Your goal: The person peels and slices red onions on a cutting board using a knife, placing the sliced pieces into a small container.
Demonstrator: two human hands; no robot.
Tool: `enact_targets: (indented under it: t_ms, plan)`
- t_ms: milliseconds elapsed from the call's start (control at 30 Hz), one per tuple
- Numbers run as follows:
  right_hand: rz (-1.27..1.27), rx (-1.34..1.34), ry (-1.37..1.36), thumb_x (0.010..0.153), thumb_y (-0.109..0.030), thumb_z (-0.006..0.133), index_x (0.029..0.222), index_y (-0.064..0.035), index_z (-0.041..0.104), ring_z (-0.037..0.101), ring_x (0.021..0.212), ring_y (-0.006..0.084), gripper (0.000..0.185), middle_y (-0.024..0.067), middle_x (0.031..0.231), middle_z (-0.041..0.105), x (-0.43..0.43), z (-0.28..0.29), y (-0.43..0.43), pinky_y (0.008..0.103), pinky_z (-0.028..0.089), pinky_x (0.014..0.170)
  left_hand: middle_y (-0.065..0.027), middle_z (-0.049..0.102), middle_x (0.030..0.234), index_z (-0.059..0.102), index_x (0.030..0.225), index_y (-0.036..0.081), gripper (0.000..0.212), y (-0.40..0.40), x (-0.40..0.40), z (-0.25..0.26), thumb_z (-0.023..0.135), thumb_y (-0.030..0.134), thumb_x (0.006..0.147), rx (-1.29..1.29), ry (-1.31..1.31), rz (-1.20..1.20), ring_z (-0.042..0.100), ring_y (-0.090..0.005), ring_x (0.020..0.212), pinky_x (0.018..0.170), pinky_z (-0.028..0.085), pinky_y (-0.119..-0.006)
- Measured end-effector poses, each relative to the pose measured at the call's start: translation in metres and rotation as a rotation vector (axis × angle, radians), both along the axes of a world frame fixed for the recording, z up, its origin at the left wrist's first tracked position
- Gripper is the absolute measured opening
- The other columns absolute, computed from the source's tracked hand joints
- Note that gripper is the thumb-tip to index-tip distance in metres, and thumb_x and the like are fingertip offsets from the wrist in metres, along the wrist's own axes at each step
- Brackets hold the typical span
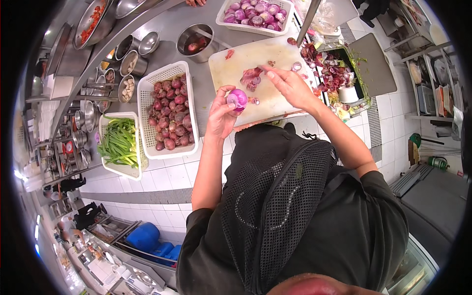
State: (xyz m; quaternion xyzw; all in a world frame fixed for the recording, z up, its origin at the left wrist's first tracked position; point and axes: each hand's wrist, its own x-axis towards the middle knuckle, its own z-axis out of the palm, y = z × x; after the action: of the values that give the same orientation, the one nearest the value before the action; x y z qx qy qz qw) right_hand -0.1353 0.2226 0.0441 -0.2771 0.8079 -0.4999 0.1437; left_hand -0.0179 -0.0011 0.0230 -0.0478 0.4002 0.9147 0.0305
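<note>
My left hand [220, 116] grips a peeled red onion [240, 100] above the near edge of a white cutting board [225, 75]. My right hand [289, 86] is closed around a small knife [262, 68]; its handle is hidden by the fingers and little of the blade shows. Below the blade, dark onion skins [251, 78] lie on the board, with a cut onion end [253, 100] closer to me. A small onion ring piece [296, 66] rests near the board's right side.
Left of the board stands a white basket [141, 121] of unpeeled red onions, beside a basket of green onions [120, 142]. A steel pot [197, 55] and a basket of peeled onions [250, 31] stand behind. A waste bin [363, 79] holds skins at right.
</note>
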Motion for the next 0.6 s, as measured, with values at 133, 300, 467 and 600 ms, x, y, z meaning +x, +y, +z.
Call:
enact_targets:
  t_ms: [133,300,467,600]
  plan:
    - [-0.090,0.059,-0.417,0.105,-0.053,0.043,0.155,-0.0140,0.038,0.052,0.058,0.0114,0.064,0.0033,0.068,0.054,-0.010,0.001,0.014,0.0281,0.046,0.056,-0.0108,0.064,0.107,0.050,0.128,0.004,0.040,-0.007,-0.004,-0.022,0.057,0.007,0.088,0.055,-0.026,0.031,0.064,-0.0195,0.090,0.074,0.050,-0.029]
    - [-0.200,0.125,-0.344,0.097,-0.034,0.059,0.131,-0.0036,0.044,0.062,0.056,0.0281,0.048,0.0153,0.067,0.060,-0.009,-0.079,0.038,0.0413,0.048,0.053,-0.0183,0.066,0.106,0.050,0.127,0.002,0.035,-0.020,-0.030,-0.067,0.053,0.013,0.094,-0.052,-0.339,0.256,0.067,-0.0268,0.090,0.079,0.054,-0.032]
    - [-0.001,0.353,-0.104,0.098,-0.028,0.055,0.101,-0.0038,0.054,0.063,0.079,0.0488,0.024,0.0273,0.077,0.064,0.025,-0.110,0.052,0.0549,0.049,0.070,-0.0144,0.060,0.115,0.049,0.127,0.001,0.038,-0.046,-0.139,-0.074,0.061,0.002,0.090,-0.215,-0.269,0.423,0.066,-0.0266,0.100,0.077,0.057,-0.034]
    - [0.266,0.453,-0.042,0.097,-0.026,0.058,0.099,-0.0034,0.059,0.066,0.082,0.0459,0.023,0.0266,0.083,0.066,0.049,-0.111,0.035,0.0541,0.051,0.074,-0.0147,0.063,0.112,0.053,0.123,0.003,0.036,-0.058,-0.280,-0.086,0.066,0.010,0.090,-0.806,0.033,0.660,0.067,-0.0279,0.094,0.083,0.054,-0.039]
